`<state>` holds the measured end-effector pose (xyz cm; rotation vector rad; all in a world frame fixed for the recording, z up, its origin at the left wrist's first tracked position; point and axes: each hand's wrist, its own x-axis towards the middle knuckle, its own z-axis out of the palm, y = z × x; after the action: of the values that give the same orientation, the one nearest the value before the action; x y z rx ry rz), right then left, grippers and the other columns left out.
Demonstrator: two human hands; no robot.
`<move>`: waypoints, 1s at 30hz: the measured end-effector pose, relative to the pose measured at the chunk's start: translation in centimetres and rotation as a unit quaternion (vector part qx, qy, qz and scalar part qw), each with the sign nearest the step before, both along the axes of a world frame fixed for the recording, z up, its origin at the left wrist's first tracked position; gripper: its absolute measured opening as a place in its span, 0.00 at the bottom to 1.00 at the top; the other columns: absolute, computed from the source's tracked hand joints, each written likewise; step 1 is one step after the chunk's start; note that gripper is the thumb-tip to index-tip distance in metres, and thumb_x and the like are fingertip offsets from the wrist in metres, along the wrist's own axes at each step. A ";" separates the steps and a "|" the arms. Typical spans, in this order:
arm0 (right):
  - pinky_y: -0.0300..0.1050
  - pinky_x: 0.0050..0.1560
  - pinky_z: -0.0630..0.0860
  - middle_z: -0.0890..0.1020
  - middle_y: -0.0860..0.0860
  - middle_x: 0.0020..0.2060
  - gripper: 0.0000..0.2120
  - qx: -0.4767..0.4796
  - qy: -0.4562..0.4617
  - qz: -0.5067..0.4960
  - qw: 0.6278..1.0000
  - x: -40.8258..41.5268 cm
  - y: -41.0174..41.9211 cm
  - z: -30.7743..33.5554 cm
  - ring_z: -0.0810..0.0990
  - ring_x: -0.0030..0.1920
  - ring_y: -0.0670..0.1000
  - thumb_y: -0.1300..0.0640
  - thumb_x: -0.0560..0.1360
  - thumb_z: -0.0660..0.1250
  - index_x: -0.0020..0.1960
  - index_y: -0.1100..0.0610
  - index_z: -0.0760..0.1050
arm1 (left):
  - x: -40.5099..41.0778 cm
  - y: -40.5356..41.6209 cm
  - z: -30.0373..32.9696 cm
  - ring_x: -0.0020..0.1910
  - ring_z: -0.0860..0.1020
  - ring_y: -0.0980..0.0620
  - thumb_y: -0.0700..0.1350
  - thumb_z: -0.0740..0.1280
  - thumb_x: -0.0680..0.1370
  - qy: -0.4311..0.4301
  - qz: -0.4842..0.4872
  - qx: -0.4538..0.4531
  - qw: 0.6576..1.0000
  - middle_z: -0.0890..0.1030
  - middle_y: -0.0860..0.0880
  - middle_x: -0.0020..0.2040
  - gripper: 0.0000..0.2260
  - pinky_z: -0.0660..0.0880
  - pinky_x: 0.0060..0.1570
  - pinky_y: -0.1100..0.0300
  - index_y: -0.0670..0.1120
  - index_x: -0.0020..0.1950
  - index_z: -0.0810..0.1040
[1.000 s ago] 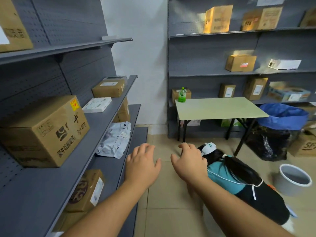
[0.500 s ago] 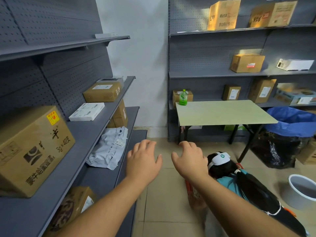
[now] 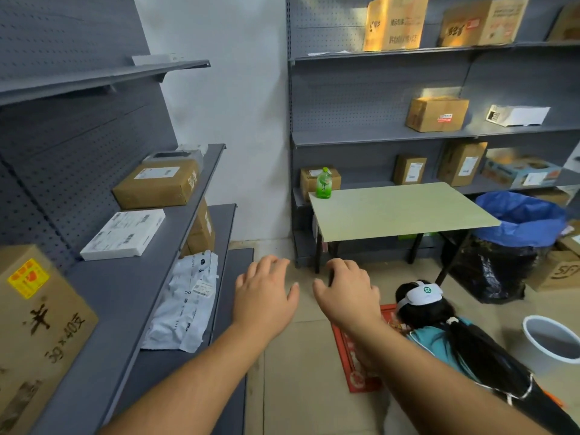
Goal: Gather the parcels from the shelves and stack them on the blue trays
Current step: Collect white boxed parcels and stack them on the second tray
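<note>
Grey steel shelving [image 3: 125, 296] is fitted along the left wall and across the back wall [image 3: 439, 136], with perforated back panels. Parcels are stored flat on the boards, presumably so that labels can be read from the aisle.

Left middle shelf: a brown carton [image 3: 157, 186] toward its far end, a flat white box [image 3: 124, 233] near its front edge, and a large printed carton [image 3: 34, 334] at its near end. On the shelf below, a grey poly mailer [image 3: 185, 302] is laid against the front edge, with stacked cartons [image 3: 201, 230] behind it.

Back shelves: cartons [image 3: 436, 114] are spaced along each level.

Left hand [image 3: 265, 296] and right hand [image 3: 345, 296]: both are held out over the floor, palms down, fingers loosely spread, nothing gripped. This is judged to be a reach in preparation; the mailer lies nearest the left hand.

A pale green desk [image 3: 408, 211] is set before the back shelving, a green bottle [image 3: 324, 183] at its far left corner. No blue trays can be seen.

Floor: beige tile. A crouched person [image 3: 455, 340] with a white headset, a red mat [image 3: 354, 365], a blue-lined bin [image 3: 514, 240] and a grey bucket [image 3: 549, 343] are noted at the right.
</note>
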<state>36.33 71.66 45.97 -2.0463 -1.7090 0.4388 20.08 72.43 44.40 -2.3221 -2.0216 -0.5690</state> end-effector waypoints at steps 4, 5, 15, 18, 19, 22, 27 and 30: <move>0.58 0.70 0.68 0.73 0.47 0.69 0.24 -0.001 0.001 -0.001 1.000 -0.2 2.8 -0.8 0.70 0.69 0.52 0.42 0.78 0.61 0.73 0.47 0.69 | 0.1 2.9 -0.5 0.73 0.67 0.50 0.59 0.60 0.81 0.003 -0.011 -0.007 1.000 0.69 0.54 0.73 0.21 0.67 0.68 0.50 0.55 0.73 0.68; 0.58 0.69 0.69 0.73 0.47 0.69 0.24 0.001 0.003 -0.001 1.000 -0.2 3.8 -1.0 0.71 0.69 0.51 0.42 0.78 0.61 0.72 0.47 0.69 | 0.1 3.7 -0.6 0.73 0.67 0.50 0.59 0.60 0.81 0.002 -0.011 -0.006 1.000 0.70 0.54 0.73 0.21 0.67 0.68 0.49 0.55 0.73 0.69; 0.58 0.66 0.68 0.75 0.48 0.66 0.22 0.019 -0.005 0.004 1.000 2.8 14.7 -0.8 0.71 0.67 0.53 0.43 0.77 0.62 0.70 0.47 0.71 | 2.1 14.0 -0.1 0.72 0.67 0.50 0.59 0.59 0.81 0.007 0.006 0.008 1.000 0.71 0.54 0.72 0.21 0.68 0.67 0.49 0.56 0.73 0.69; 0.59 0.67 0.69 0.75 0.48 0.66 0.23 0.021 -0.001 0.017 1.000 3.7 18.2 -0.6 0.72 0.67 0.53 0.42 0.77 0.63 0.70 0.47 0.70 | 3.3 17.1 0.4 0.72 0.68 0.50 0.59 0.60 0.80 0.000 0.023 0.012 1.000 0.71 0.54 0.72 0.21 0.68 0.67 0.49 0.56 0.73 0.69; 0.60 0.67 0.69 0.75 0.48 0.66 0.22 0.022 -0.001 0.021 1.000 3.8 19.1 -0.6 0.72 0.67 0.53 0.42 0.77 0.63 0.69 0.47 0.70 | 3.6 17.8 0.5 0.72 0.68 0.50 0.59 0.60 0.80 -0.002 0.027 0.011 1.000 0.71 0.54 0.72 0.22 0.68 0.67 0.49 0.56 0.73 0.69; 0.60 0.67 0.69 0.75 0.48 0.66 0.22 0.015 -0.004 0.033 0.999 4.2 21.3 -0.7 0.72 0.67 0.53 0.42 0.77 0.63 0.70 0.46 0.70 | 4.1 19.6 0.3 0.72 0.68 0.50 0.59 0.60 0.81 -0.005 0.033 0.007 0.999 0.71 0.54 0.72 0.22 0.68 0.67 0.49 0.56 0.74 0.69; 0.58 0.67 0.69 0.75 0.48 0.67 0.22 -0.004 -0.002 0.042 0.999 4.5 24.5 -1.4 0.72 0.67 0.53 0.43 0.77 0.62 0.69 0.46 0.71 | 4.3 22.9 -0.5 0.73 0.67 0.50 0.59 0.60 0.81 -0.009 0.042 -0.008 0.999 0.70 0.54 0.73 0.22 0.67 0.68 0.49 0.55 0.74 0.69; 0.58 0.66 0.69 0.75 0.48 0.67 0.21 -0.014 0.001 0.037 0.999 4.3 26.4 -1.9 0.72 0.67 0.53 0.43 0.77 0.62 0.69 0.46 0.71 | 4.2 24.9 -0.9 0.73 0.67 0.50 0.59 0.60 0.81 -0.008 0.041 -0.017 0.999 0.70 0.54 0.73 0.22 0.67 0.68 0.49 0.55 0.74 0.69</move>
<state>40.63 98.03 44.11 -2.0058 -1.7925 0.4897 24.28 97.37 43.46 -2.2464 -2.1388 -0.5553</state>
